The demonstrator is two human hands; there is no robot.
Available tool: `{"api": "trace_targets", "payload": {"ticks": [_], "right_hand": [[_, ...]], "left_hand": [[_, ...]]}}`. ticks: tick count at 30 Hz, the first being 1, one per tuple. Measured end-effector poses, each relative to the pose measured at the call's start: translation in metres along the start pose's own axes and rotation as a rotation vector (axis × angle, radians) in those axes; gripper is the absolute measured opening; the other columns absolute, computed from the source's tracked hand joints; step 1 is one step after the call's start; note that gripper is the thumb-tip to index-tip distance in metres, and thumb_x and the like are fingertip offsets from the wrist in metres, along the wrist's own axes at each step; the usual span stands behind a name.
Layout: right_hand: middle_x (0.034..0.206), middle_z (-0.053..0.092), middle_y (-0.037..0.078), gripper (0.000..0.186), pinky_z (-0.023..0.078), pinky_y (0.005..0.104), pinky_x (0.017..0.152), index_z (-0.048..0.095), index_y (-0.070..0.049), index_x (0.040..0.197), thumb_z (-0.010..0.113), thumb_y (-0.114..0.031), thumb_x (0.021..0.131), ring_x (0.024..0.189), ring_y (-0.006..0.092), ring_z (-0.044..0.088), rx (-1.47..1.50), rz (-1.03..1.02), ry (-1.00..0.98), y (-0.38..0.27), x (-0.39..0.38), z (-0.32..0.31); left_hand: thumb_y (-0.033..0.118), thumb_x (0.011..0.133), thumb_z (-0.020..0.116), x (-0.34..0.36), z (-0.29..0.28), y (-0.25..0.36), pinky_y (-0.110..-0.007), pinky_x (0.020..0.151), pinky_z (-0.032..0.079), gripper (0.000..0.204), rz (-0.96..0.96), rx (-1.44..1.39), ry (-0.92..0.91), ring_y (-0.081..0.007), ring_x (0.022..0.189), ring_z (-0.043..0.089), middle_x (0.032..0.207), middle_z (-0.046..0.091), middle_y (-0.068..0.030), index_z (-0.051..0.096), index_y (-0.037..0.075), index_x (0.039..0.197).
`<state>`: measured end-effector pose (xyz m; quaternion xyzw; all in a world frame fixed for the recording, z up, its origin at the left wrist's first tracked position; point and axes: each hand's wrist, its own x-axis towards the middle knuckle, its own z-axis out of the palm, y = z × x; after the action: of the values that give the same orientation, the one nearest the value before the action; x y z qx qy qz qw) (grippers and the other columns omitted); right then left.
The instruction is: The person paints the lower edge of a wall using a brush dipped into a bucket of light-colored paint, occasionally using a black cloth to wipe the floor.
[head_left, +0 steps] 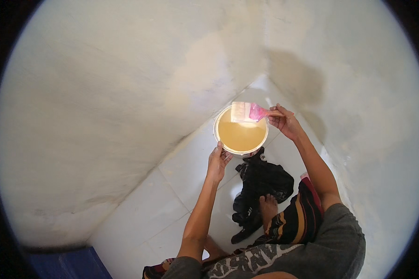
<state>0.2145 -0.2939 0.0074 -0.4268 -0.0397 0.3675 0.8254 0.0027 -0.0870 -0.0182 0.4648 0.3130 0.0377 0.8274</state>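
head view: our left hand (218, 161) grips the bucket (242, 152), our right hand (285, 122) a brush (249, 112) above the yellowish liquid (241, 137).

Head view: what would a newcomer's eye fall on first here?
Probably the bucket of yellowish liquid, near the centre, with the left hand at its rim. Then the pink-handled brush, which the right hand holds over it. Below, a black bundle lies on the floor by a foot.

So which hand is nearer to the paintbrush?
Right: the right hand holds the paintbrush over the bucket. The left hand is apart from the brush, at the bucket's near-left edge.
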Motion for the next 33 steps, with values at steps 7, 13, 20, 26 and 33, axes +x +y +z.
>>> {"api": "trace_targets", "payload": {"ticks": [7, 13, 20, 26, 33], "right_hand": [[0.102, 0.065, 0.015, 0.033, 0.052, 0.0345, 0.09, 0.054, 0.003, 0.111, 0.051, -0.025, 0.095, 0.093, 0.0221, 0.065, 0.071, -0.142, 0.078, -0.016, 0.03, 0.006], [0.103, 0.062, 0.015, 0.028, 0.052, 0.0348, 0.092, 0.055, 0.003, 0.107, 0.059, -0.019, 0.09, 0.097, 0.0228, 0.063, 0.09, -0.272, 0.143, 0.008, 0.071, 0.004], [0.1, 0.064, 0.015, 0.021, 0.054, 0.0331, 0.086, 0.059, 0.001, 0.101, 0.056, -0.017, 0.09, 0.088, 0.0229, 0.065, -0.149, -0.269, 0.33, 0.018, 0.102, 0.036], [0.097, 0.065, 0.015, 0.023, 0.055, 0.0324, 0.082, 0.059, 0.004, 0.102, 0.056, -0.015, 0.09, 0.087, 0.0232, 0.066, -0.05, -0.496, 0.272, -0.014, 0.091, 0.07], [0.088, 0.066, 0.013, 0.022, 0.055, 0.0296, 0.077, 0.061, 0.005, 0.101, 0.058, -0.013, 0.089, 0.079, 0.0189, 0.066, -0.33, -0.473, 0.446, 0.018, 0.089, 0.022]], "left_hand": [[0.077, 0.086, 0.025, -0.019, -0.041, 0.012, -0.033, 0.089, 0.043, 0.084, -0.079, -0.197, 0.014, -0.016, 0.095, 0.054, 0.104, 0.057, -0.0066, 0.053, 0.002, 0.113], [0.078, 0.086, 0.021, -0.058, -0.059, 0.033, -0.033, 0.089, 0.043, 0.09, -0.115, -0.046, 0.019, -0.0182, 0.091, 0.056, 0.102, 0.058, -0.0094, 0.05, 0.0, 0.121], [0.072, 0.09, 0.022, -0.129, -0.059, 0.069, -0.036, 0.093, 0.042, 0.085, -0.386, 0.608, -0.052, -0.0211, 0.1, 0.057, 0.104, 0.062, -0.0118, 0.052, -0.002, 0.12], [0.046, 0.096, 0.045, -0.258, -0.03, 0.161, -0.036, 0.086, 0.049, 0.05, -0.274, 1.221, -0.224, -0.0228, 0.099, 0.062, 0.103, 0.065, -0.0143, 0.056, 0.0, 0.115], [0.025, 0.089, 0.063, -0.299, 0.008, 0.167, -0.038, 0.087, 0.049, 0.034, -0.105, 1.333, -0.259, -0.032, 0.099, 0.062, 0.101, 0.065, -0.0162, 0.057, 0.003, 0.114]]}}
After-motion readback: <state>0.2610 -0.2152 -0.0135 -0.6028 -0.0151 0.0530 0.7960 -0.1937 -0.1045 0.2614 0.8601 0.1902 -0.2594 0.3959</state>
